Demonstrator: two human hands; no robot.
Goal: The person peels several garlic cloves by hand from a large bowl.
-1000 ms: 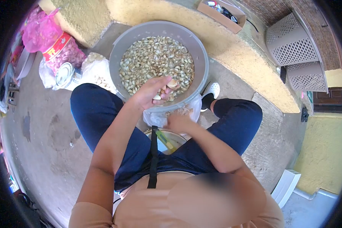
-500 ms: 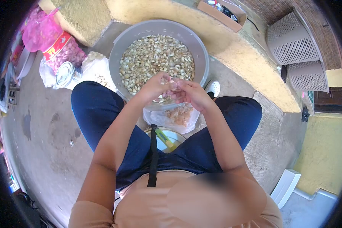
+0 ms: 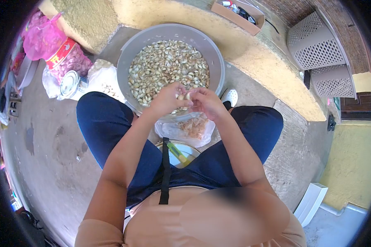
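Garlic cloves (image 3: 169, 66) fill the bottom of a wide grey tub (image 3: 129, 47), which stands on the floor (image 3: 49, 136) in front of the person's knees. Above the near part of this tub, the two hands come together, with one pale clove (image 3: 188, 96) between their fingertips. The left hand (image 3: 168, 100) has its fingers bent and nearly closed, the thumb and first finger pinching at the clove. The right hand (image 3: 209, 103) meets it from the other side, and its thumb and first finger are also pressed on the clove, while the other fingers are curled loosely. Whether more cloves are kept inside the palms, one cannot tell. At the near side of the tub, below the hands, is a clear plastic bag (image 3: 169, 130) with thin brown skins (image 3: 193, 126) in it. Between the thighs, a green cutter (image 3: 177, 152) lies on a round pale lid (image 3: 192, 152), partly covered by the trousers (image 3: 111, 125). To the left of the tub are a white bag (image 3: 99, 74), a metal can (image 3: 69, 83) and a pink net sack (image 3: 75, 65), which stand close together. A white shoe (image 3: 231, 96) is visible just beside the tub at right.
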